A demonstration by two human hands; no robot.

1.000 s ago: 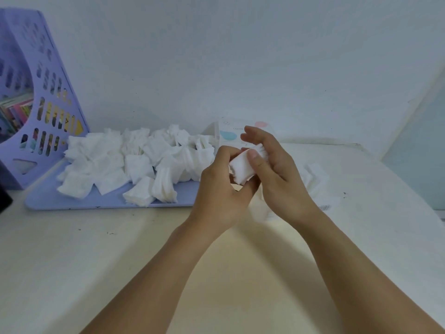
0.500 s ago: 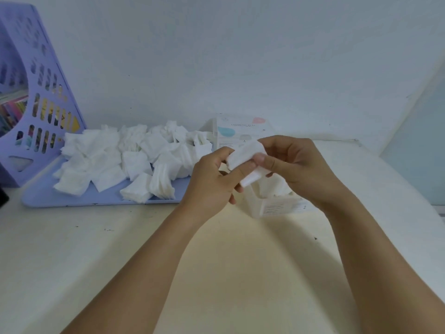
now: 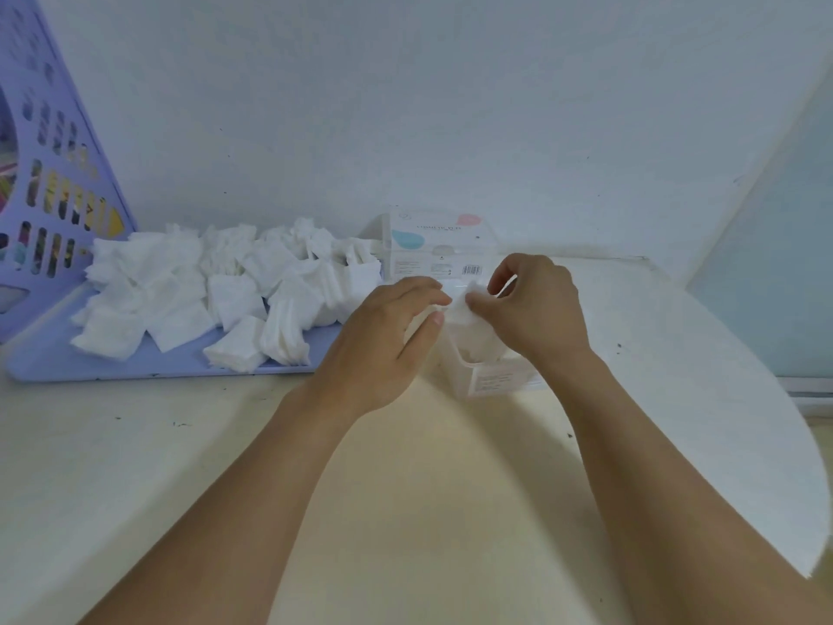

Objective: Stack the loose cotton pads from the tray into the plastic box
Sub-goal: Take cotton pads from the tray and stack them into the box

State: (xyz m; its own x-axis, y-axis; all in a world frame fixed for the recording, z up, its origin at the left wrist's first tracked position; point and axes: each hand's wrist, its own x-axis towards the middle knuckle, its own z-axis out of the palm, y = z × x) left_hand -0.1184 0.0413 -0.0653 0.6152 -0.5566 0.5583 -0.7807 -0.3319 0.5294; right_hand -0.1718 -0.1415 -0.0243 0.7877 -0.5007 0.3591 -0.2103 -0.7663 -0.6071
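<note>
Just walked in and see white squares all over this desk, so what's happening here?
A person is packing cotton pads into a clear plastic box on the table. The right hand pinches a small bunch of pads over the box's open top, and the left hand is beside it with its fingers at the bunch. A big loose pile of pads waits on the lilac tray.

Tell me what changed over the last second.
Both hands lowered the cotton pads from mid-air down to the plastic box opening. The right hand still pinches them; the left hand has let go. The pile on the tray is unchanged.
</note>
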